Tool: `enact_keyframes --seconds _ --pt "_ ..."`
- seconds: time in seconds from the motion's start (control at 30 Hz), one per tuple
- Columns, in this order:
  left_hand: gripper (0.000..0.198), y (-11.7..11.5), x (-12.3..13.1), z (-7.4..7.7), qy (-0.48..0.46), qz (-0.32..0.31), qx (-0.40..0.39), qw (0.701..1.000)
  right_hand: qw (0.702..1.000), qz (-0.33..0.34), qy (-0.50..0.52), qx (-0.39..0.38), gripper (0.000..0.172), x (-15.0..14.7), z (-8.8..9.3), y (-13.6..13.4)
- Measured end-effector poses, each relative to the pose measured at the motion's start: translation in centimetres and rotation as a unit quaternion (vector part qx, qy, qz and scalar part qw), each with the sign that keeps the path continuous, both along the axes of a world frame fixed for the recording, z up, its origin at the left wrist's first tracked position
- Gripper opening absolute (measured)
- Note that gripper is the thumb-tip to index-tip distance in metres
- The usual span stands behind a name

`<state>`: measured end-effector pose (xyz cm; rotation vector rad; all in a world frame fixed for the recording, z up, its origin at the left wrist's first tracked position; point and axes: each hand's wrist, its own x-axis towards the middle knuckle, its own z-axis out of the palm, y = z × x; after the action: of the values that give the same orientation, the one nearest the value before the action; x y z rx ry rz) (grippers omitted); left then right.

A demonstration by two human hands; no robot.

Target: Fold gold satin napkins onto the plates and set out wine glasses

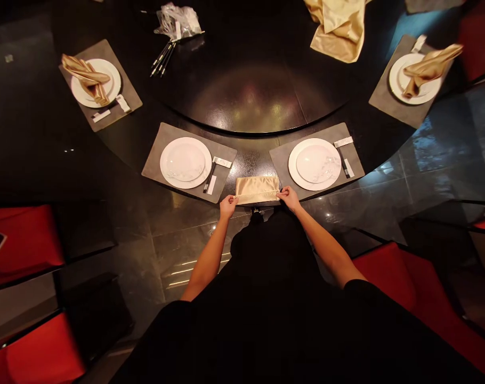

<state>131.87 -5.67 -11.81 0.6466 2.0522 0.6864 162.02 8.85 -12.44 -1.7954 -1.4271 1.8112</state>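
Note:
A gold satin napkin (257, 190), folded into a flat band, lies at the edge of the dark round table (106, 154). My left hand (228, 207) pinches its near left corner, and my right hand (289, 198) pinches the near right corner. The near edge looks slightly lifted or rolled between them. Two grey placemats flank the napkin, each with a white plate: the left plate (185, 162) and the right plate (314, 164). Both have chopsticks and white paper strips beside them.
A dark lazy Susan (246, 90) fills the table's centre, with loose chopsticks (161, 58), a plastic bag (178, 20) and a crumpled gold cloth (337, 26) at the far side. Folded napkins stand on plates (94, 82) (416, 77) at both sides. Red chairs (390, 277) surround the table.

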Motion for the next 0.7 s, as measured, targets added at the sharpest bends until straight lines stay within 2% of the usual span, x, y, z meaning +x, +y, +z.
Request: enact_keyframes --seconds 0.07,0.17,0.27,0.33,0.4,0.53,0.63,0.7 --pt "0.018 0.0 0.0 0.1 0.045 -0.042 -0.011 0.998 0.998 0.040 -0.024 0.031 0.047 0.5 -0.6 0.3" --pt "0.033 0.2 0.4 1.0 0.163 -0.127 0.038 0.978 0.976 0.137 -0.066 0.154 0.034 0.9 -0.8 0.9" --pt "0.035 0.6 1.0 2.0 0.210 -0.292 0.107 0.927 0.921 0.267 -0.065 0.276 0.022 1.1 -0.7 1.3" --pt "0.031 1.2 1.2 2.1 0.193 -0.409 0.128 0.883 0.885 0.345 -0.048 0.309 0.019 1.0 -0.7 1.6" --pt "0.030 1.9 1.1 1.9 0.182 -0.483 0.121 0.848 0.860 0.402 -0.042 0.312 0.020 1.0 -0.8 1.8" --pt "0.045 3.3 0.5 0.6 0.187 -0.547 0.066 0.814 0.828 0.470 -0.044 0.302 0.014 1.0 -0.8 2.3" --pt "0.039 3.9 0.3 0.2 0.192 -0.550 0.055 0.811 0.812 0.504 -0.035 0.293 0.026 1.1 -0.9 2.7" --pt "0.035 4.2 0.3 0.4 0.198 -0.547 0.053 0.812 0.810 0.511 -0.029 0.285 0.027 1.3 -1.1 3.0"
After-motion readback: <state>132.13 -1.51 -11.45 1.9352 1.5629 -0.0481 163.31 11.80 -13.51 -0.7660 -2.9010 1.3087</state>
